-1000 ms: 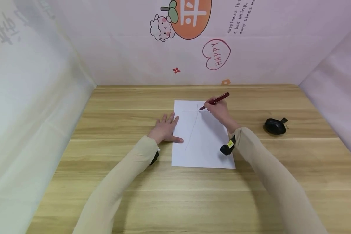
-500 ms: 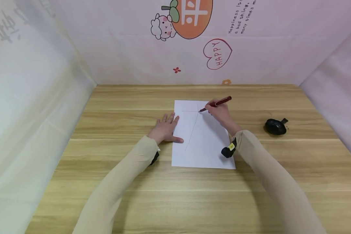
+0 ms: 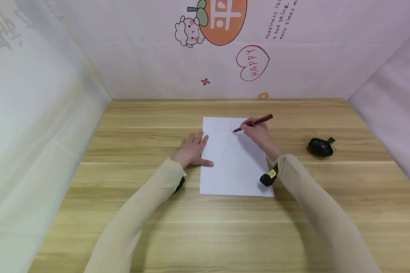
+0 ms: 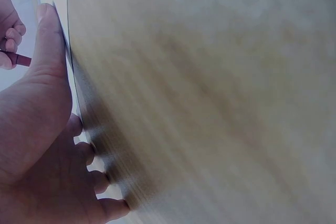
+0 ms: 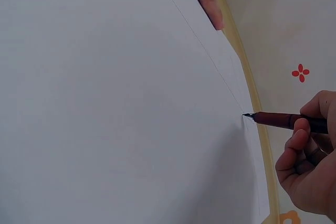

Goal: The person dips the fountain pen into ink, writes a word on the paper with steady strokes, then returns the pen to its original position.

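A sheet of white paper (image 3: 239, 178) lies on the wooden table, bearing a thin horizontal line crossed by a short vertical one, with a long stroke slanting down to the left. My right hand (image 3: 257, 132) pinches a dark red fountain pen (image 3: 262, 120); its nib meets the paper just below the crossing. In the right wrist view the pen (image 5: 275, 120) shows its dark nib at the end of the long line. My left hand (image 3: 191, 151) rests spread over the sheet's left edge, thumb and fingertips on the paper. The left wrist view shows its thumb (image 4: 50, 45) along that edge.
A black rounded object (image 3: 320, 147) with a small tab sits on the table (image 3: 225, 235) to the right. Behind the table hangs a white printed cloth (image 3: 140, 57), with plain white cloth at both sides. Black wrist cameras are strapped to both sleeves.
My right hand and the pen have shifted slightly down and to the right, the nib moving from the line crossing to just below it. My left hand stays in place.
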A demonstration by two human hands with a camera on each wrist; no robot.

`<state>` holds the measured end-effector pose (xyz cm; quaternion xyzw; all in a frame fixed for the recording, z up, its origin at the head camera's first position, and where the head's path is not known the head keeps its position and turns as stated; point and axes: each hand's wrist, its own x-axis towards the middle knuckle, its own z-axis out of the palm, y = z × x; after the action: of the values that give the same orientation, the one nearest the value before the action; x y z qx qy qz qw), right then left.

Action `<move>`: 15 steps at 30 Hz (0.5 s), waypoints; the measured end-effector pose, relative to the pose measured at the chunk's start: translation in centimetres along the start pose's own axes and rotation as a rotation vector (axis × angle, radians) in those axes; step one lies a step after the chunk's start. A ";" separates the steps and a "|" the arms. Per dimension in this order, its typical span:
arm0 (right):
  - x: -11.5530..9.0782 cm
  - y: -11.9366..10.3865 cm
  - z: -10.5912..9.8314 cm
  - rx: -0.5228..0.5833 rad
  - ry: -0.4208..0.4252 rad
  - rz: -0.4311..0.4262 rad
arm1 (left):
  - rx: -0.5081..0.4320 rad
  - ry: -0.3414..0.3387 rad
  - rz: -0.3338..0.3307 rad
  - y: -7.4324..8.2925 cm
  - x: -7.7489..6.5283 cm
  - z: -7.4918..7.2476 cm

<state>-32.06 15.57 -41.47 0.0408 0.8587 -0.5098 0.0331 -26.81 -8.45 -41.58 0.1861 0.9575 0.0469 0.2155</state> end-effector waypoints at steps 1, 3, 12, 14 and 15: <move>0.0 0.0 0.0 -0.003 -0.004 0.002 | 0.001 0.000 0.000 0.0 0.0 0.0; -0.1 0.0 0.0 -0.002 -0.006 0.006 | 0.001 -0.002 -0.001 -0.1 0.0 0.0; -0.4 0.2 -0.1 -0.006 -0.003 0.017 | -0.011 -0.007 -0.004 -0.3 0.0 0.1; -0.5 0.3 -0.2 -0.016 -0.008 0.018 | -0.014 -0.007 -0.001 -0.3 0.0 0.1; -0.6 0.3 -0.2 -0.015 -0.009 0.019 | -0.015 -0.008 0.000 -0.3 0.1 0.1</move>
<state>-31.45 15.93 -41.58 0.0464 0.8620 -0.5030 0.0419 -26.91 -8.68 -41.73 0.1847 0.9562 0.0532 0.2206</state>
